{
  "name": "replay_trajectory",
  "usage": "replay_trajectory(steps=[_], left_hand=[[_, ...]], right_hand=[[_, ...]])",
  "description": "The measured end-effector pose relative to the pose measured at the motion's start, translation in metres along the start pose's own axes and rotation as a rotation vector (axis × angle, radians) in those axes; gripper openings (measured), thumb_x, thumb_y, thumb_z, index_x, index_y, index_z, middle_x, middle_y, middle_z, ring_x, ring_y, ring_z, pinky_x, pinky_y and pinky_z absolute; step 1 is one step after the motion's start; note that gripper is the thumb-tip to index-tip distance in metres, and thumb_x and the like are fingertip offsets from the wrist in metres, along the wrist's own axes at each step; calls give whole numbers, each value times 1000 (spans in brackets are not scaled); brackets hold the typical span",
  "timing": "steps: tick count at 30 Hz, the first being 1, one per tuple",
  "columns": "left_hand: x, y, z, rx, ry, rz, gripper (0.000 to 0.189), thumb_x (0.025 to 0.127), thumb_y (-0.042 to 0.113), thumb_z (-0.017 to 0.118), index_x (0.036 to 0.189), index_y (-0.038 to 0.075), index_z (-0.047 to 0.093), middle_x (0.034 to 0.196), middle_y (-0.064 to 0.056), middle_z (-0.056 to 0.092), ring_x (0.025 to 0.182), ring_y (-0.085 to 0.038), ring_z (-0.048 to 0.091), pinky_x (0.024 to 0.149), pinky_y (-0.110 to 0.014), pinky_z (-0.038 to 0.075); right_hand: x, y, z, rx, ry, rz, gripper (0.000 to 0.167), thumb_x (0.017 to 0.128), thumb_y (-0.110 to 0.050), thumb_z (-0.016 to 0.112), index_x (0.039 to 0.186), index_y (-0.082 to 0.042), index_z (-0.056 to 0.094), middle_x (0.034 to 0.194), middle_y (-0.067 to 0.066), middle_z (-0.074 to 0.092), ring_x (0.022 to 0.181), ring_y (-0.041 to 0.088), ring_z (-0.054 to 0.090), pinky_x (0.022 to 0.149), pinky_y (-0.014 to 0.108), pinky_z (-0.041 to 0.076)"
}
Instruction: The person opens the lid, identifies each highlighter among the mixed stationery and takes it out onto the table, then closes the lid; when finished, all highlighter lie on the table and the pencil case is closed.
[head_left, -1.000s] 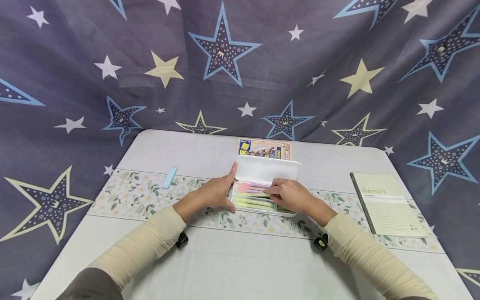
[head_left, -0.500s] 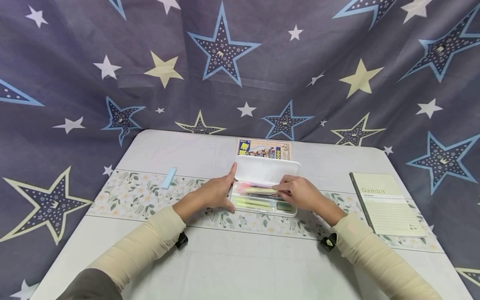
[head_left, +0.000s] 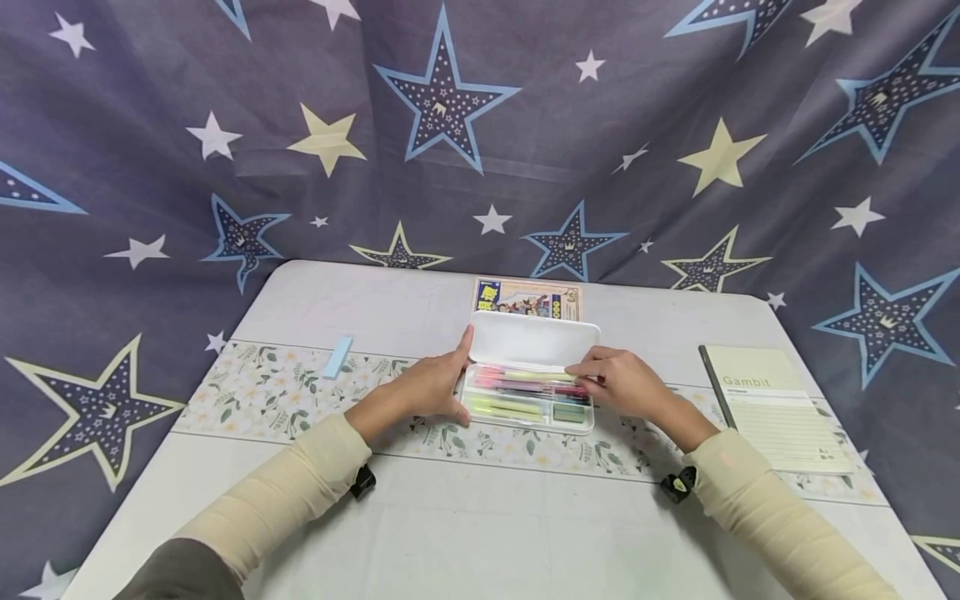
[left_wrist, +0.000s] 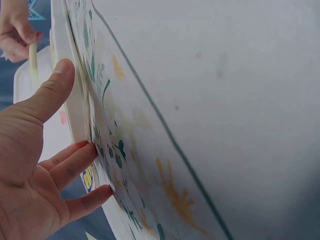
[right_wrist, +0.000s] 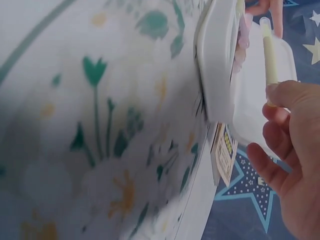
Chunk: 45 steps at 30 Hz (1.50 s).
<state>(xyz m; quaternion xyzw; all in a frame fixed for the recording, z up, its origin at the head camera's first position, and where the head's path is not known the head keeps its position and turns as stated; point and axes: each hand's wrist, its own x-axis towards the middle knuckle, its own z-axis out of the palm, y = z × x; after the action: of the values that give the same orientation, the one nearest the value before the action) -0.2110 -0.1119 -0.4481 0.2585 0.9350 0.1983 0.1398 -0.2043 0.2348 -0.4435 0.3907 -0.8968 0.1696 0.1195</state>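
Note:
A white pencil case (head_left: pixel 535 340) lies with its lid raised in the head view. Pink, dark and yellow pens (head_left: pixel 506 408) fill its tray, and a small green block (head_left: pixel 568 413) sits in the right-hand compartment. My right hand (head_left: pixel 626 383) pinches a pale yellow pen (right_wrist: pixel 270 60) by one end, over the back of the tray. The left hand (head_left: pixel 435 383) rests at the case's left end, its fingers spread; in the left wrist view its thumb (left_wrist: pixel 57 85) overlaps the case wall.
Behind the lid lies a printed booklet (head_left: pixel 528 297). A light blue strip (head_left: pixel 339 357) is to the left on the floral table runner (head_left: pixel 277 392), and a notebook (head_left: pixel 776 408) is at the right. A starred curtain (head_left: pixel 480 150) hangs past the table's far edge.
My right hand has moved right and slightly back with the yellow pen, uncovering the green block and darker pens. My left hand has stayed at the case's left end.

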Motion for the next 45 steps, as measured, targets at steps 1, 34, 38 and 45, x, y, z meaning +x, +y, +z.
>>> replay_trajectory(steps=[1,34,38,45], left_hand=[[0,0,0,2,2,0,155,64,47,95,161,14,-21,147,-7,58,132,-28,59,115,-42,44],[0,1,2,11,20,3,156,62,47,96,161,13,-20,145,-5,60,131,-26,60,114,-41,45],[-1,1,2,3,20,0,156,62,47,96,161,14,-20,144,-5,60,131,-26,60,114,-41,45],[0,-1,3,8,19,1,157,61,49,95,161,14,-21,143,-5,61,130,-26,61,114,-41,46]], right_hand=[[-1,1,-1,1,2,5,22,89,-8,76,111,-11,81,90,1,73,68,5,56,59,24,49],[-68,46,-39,-65,170,55,29,80,3,80,107,-9,81,87,3,71,60,-3,48,51,19,40],[-78,55,-41,-76,160,71,31,79,3,81,107,-9,81,87,2,72,61,-4,46,51,19,40],[-94,69,-42,-95,132,115,32,78,1,82,108,-9,81,89,2,72,62,-3,49,52,22,41]])
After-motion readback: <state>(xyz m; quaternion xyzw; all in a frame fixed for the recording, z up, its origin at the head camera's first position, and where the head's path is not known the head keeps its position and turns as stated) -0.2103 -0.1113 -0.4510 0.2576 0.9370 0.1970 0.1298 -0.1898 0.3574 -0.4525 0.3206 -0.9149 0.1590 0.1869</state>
